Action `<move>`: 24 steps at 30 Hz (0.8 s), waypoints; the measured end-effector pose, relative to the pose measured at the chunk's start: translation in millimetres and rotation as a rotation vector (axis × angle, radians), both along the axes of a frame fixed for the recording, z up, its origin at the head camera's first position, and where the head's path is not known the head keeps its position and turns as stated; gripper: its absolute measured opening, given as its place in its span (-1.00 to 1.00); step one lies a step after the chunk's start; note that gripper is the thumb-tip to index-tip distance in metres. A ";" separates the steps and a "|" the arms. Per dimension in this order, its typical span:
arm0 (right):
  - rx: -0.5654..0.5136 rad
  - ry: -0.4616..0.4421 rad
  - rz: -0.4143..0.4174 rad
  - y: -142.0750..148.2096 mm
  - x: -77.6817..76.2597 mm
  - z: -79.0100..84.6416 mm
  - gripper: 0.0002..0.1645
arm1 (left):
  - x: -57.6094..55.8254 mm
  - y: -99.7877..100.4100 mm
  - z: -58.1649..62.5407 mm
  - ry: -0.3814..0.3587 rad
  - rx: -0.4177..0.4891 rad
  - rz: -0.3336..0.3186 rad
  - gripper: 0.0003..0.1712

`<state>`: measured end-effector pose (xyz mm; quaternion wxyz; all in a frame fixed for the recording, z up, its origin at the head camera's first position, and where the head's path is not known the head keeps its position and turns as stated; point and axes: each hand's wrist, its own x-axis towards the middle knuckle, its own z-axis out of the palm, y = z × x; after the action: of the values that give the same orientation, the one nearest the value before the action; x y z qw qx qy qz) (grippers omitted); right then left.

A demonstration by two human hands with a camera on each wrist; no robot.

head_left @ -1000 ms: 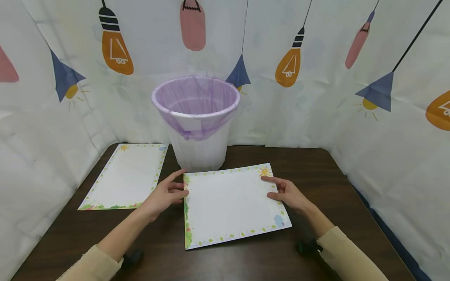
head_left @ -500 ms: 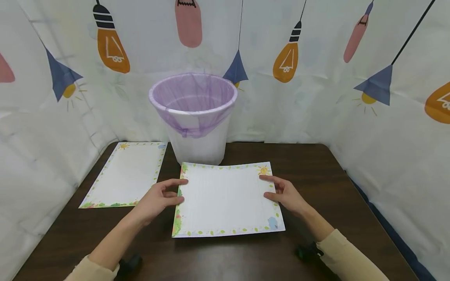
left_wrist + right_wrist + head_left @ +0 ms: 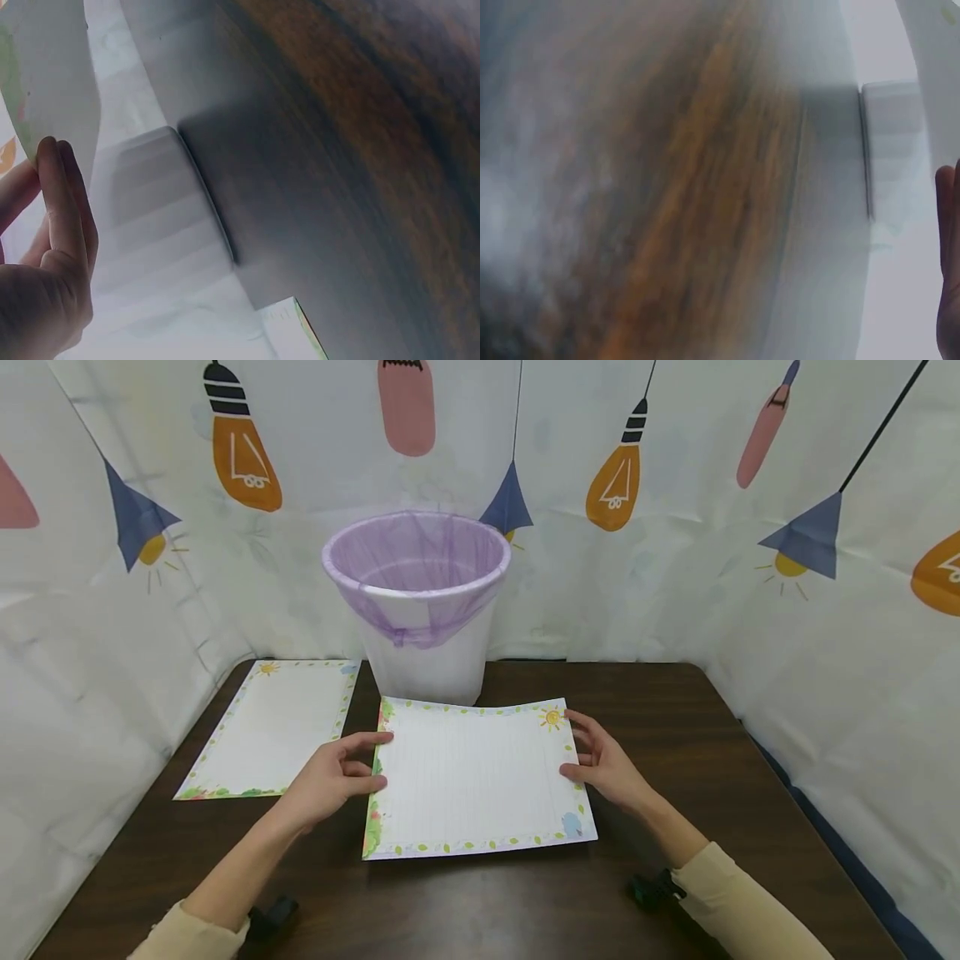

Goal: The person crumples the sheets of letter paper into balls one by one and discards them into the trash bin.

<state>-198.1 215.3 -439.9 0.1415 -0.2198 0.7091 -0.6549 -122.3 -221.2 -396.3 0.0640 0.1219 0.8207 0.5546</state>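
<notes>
A sheet of lined writing paper (image 3: pixel 472 777) with a leaf-and-sun border is held turned sideways, its far edge slightly bowed. My left hand (image 3: pixel 333 777) pinches the left edge, with thumb and index finger on the printed face. At the opposite edge my right hand (image 3: pixel 607 760) grips the sheet, thumb on the front and other fingers partly behind it. In the left wrist view, the paper (image 3: pixel 56 75) stands up from the fingertips, above the table. Only the side of the right hand (image 3: pixel 949 262) shows in the right wrist view.
A second bordered sheet (image 3: pixel 273 727) lies on the dark wooden table (image 3: pixel 660 718) at the back left. Behind the held paper stands a white waste bin (image 3: pixel 427 668) with a purple liner (image 3: pixel 420 610). A printed curtain (image 3: pixel 675 593) surrounds the table's back and sides.
Both hands have shifted the held paper slightly left and farther back, and its tilt has levelled. My left fingers have changed their place on its edge. The second sheet stays put.
</notes>
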 end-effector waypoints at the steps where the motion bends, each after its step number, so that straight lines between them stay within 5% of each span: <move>1: 0.004 0.002 -0.014 -0.1 -0.7 0.4 0.09 | -0.6 0.3 1.0 0.004 -0.009 -0.002 -0.27; 10: 0.037 0.006 -0.112 -8.3 -0.6 10.2 -0.43 | -7.3 5.3 8.1 0.043 -0.045 0.011 -0.26; 24: 0.070 0.075 0.091 -20.9 -0.5 10.0 -0.33 | -11.5 15.6 -2.1 0.052 -0.058 -0.002 -0.29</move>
<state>-198.6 194.4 -429.9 0.1519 -0.2713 0.7255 -0.6140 -133.8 -205.6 -398.5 0.0467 0.1354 0.8376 0.5272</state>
